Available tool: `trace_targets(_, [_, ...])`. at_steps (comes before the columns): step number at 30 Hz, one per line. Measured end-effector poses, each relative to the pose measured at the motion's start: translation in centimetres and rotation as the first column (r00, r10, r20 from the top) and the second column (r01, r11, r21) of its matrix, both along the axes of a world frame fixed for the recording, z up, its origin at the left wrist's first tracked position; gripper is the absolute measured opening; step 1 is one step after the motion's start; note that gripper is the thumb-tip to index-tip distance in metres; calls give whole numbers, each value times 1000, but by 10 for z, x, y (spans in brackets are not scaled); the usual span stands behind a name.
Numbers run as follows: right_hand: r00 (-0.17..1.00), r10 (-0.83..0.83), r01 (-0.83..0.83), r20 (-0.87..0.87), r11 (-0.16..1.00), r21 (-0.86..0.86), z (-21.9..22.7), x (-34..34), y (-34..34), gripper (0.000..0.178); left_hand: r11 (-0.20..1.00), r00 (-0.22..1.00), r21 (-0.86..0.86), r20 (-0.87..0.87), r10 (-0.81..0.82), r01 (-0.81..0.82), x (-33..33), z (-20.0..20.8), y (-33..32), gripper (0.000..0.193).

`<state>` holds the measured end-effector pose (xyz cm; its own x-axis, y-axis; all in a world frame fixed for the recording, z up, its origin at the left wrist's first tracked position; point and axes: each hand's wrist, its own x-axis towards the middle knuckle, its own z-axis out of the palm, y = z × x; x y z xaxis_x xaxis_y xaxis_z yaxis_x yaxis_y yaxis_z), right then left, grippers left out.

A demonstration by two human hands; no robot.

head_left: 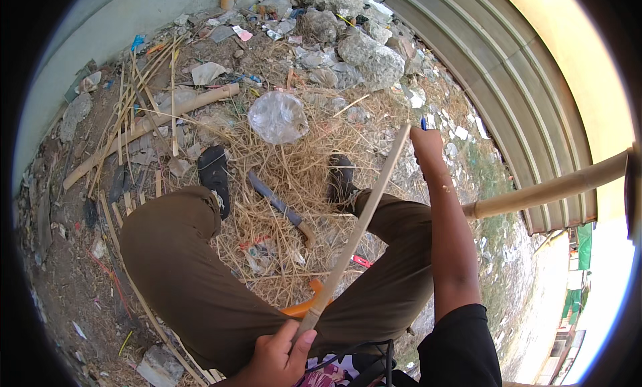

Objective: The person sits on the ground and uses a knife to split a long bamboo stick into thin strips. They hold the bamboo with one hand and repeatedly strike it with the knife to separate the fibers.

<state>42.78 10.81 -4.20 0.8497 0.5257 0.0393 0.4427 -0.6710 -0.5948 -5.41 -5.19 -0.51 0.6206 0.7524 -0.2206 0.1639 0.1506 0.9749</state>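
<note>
A long, pale bamboo strip (364, 216) runs at a slant from my lap up toward the right. My left hand (277, 360) grips its lower end between thumb and fingers. At the strip's far end, my right hand (428, 150) is closed around a small blue thing (423, 123); only its tip shows above the fist, so its kind is hidden. The right thumb is right beside the strip's end. Between my feet lies a curved knife (275, 198) with a dark blade and a wooden handle. Something orange (309, 300) shows behind the strip, between my thighs.
A thick bamboo pole (194, 101) and several thin bamboo strips (137, 103) lie at the left. A clear plastic bag (278, 117) sits on dry straw ahead. Rocks (371, 58) and litter fill the back. Another bamboo pole (555, 186) juts in at right, near corrugated sheeting (495, 79).
</note>
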Motion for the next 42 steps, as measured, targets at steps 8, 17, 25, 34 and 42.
trace_targets(8, [789,601,-599,-126,799,53,37,-195,-112,24,977,995,-215,-91,-25,5,0,-13,16,24])
trace_targets(17, [645,647,-714,-406,700,-18,14,-288,-168,19,994,995,-99,-84,-56,48,3,-10,15,27])
trace_targets(25, [677,664,-734,-317,638,-231,-14,-264,-144,19,999,987,-30,-153,-49,45,3,-18,13,23])
trace_targets(34, [876,454,-482,-164,809,-336,-7,-191,-68,28,997,977,-68,-210,-43,29,6,-17,12,22])
trace_targets(42, [983,170,-167,-64,985,52,-26,-110,-48,38,999,989,-36,-146,-22,17,6,-6,12,21])
